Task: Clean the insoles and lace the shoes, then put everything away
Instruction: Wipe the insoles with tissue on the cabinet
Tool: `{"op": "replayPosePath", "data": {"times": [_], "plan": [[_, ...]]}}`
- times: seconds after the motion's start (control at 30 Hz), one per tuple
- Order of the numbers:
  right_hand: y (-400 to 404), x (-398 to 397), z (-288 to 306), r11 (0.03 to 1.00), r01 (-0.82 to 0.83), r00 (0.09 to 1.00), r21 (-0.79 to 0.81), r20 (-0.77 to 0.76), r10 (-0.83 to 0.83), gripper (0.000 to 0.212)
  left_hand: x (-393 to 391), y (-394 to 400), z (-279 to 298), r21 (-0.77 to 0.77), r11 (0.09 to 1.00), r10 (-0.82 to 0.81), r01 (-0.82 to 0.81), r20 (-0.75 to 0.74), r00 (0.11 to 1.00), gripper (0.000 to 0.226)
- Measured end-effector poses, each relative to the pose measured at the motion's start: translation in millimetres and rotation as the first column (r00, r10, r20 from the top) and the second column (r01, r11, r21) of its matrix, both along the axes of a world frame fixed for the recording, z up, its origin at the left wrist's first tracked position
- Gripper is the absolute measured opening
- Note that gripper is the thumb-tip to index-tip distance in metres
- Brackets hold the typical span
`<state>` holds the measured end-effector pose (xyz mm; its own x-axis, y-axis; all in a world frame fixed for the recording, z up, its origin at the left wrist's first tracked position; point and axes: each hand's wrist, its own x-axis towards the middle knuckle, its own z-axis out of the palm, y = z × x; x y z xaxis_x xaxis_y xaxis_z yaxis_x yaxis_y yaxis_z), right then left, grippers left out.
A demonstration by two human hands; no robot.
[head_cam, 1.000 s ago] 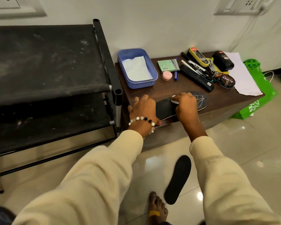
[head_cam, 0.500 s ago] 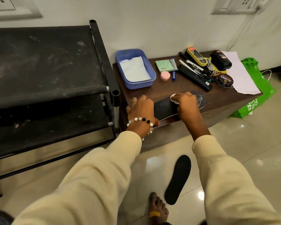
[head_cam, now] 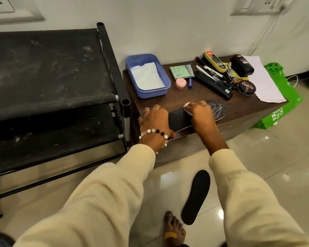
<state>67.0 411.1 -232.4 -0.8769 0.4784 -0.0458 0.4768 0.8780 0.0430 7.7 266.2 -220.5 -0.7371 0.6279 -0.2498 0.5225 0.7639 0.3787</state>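
Observation:
A black insole [head_cam: 178, 118] with a white line drawing at its toe lies along the front edge of the brown wooden table [head_cam: 185, 93]. My left hand [head_cam: 154, 120] holds its heel end down, fingers curled over it and thumb at the table edge. My right hand [head_cam: 200, 113] grips a small white wipe [head_cam: 187, 108] and presses it on the middle of the insole. A second black insole [head_cam: 196, 195] lies on the tiled floor below, beside a bare foot [head_cam: 174, 229].
A blue tub [head_cam: 165, 82] with white tissues stands at the table's back left. Behind the insole lie a green packet [head_cam: 181, 72], pink jar [head_cam: 180, 83], markers, polish bottles, a Cherry polish tin [head_cam: 246, 87] and paper. A black shoe rack [head_cam: 48, 82] stands left; a green bag [head_cam: 282, 107] right.
My right hand has shifted slightly with the wipe along the insole. My left hand stays on the heel end. The view has moved a little.

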Motion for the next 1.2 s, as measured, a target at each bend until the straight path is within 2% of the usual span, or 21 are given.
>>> {"op": "replayPosePath", "data": {"times": [0.07, 0.17, 0.27, 0.43, 0.53, 0.63, 0.73, 0.8, 0.9, 0.97, 1.03, 1.1, 1.2], "plan": [[6.7, 9.7, 0.7, 0.990, 0.132, 0.990, -0.052, -0.047, -0.134, 0.048, -0.1, -0.7, -0.1, 0.012, 1.000, 0.003, -0.003, -0.003, 1.000, 0.062], [2.2, 12.4, -0.6, 0.984, 0.157, 0.984, -0.090, -0.075, -0.164, 0.047, -0.1, -0.7, 1.3, 0.013, 1.000, 0.007, -0.007, -0.001, 1.000, 0.061], [-11.1, 5.9, -2.1, 0.987, 0.073, 0.994, -0.140, -0.066, -0.082, 0.046, 0.9, 0.7, 3.2, 0.003, 1.000, 0.015, -0.015, -0.002, 1.000, 0.060], [-34.7, 8.6, 3.1, 0.973, -0.172, 0.984, -0.154, 0.024, 0.177, 0.053, 1.4, 0.9, 1.8, 0.018, 0.999, 0.029, -0.029, -0.013, 0.999, 0.058], [-25.0, 19.5, 7.0, 0.966, -0.214, 0.974, -0.141, 0.046, 0.223, 0.052, 1.8, 2.0, 1.8, -0.010, 1.000, 0.014, -0.014, -0.020, 1.000, 0.062], [-6.2, 28.6, 3.6, 0.996, -0.091, 0.996, -0.019, 0.021, 0.092, 0.052, 1.5, 2.3, 1.8, -0.029, 1.000, 0.002, -0.003, -0.023, 1.000, 0.065], [-7.4, 29.7, -9.2, 0.997, 0.002, 0.998, -0.075, -0.068, -0.007, 0.040, 1.2, 2.9, 2.0, -0.035, 0.999, 0.001, -0.001, -0.026, 1.000, 0.065], [-16.7, 26.4, -7.9, 0.996, 0.026, 0.994, -0.091, -0.100, -0.035, 0.040, 1.7, 3.7, 2.3, -0.038, 0.999, 0.001, -0.002, -0.026, 1.000, 0.064], [-37.3, 23.4, 1.0, 0.992, -0.069, 0.997, -0.104, -0.039, 0.065, 0.043, 2.2, 3.2, 3.8, -0.025, 1.000, 0.009, -0.009, -0.026, 1.000, 0.062], [-39.3, 26.8, 4.2, 0.975, -0.204, 0.979, -0.090, -0.001, 0.205, 0.044, 2.2, 2.3, 4.1, -0.018, 1.000, 0.014, -0.014, -0.022, 1.000, 0.061], [-29.5, 33.9, 3.2, 0.968, -0.238, 0.969, -0.084, 0.041, 0.242, 0.049, 2.7, 2.1, 4.9, -0.030, 1.000, 0.006, -0.006, -0.020, 1.000, 0.063], [-17.2, 44.1, 1.2, 0.990, -0.123, 0.992, -0.067, 0.015, 0.125, 0.052, 3.0, 2.2, 6.2, -0.046, 0.999, -0.004, 0.004, -0.015, 1.000, 0.066], [-8.8, 59.7, 1.4, 0.979, 0.151, 0.970, -0.138, -0.170, -0.174, 0.042, 3.4, 2.0, 7.7, -0.055, 0.998, -0.009, 0.008, -0.015, 1.000, 0.066]]}}
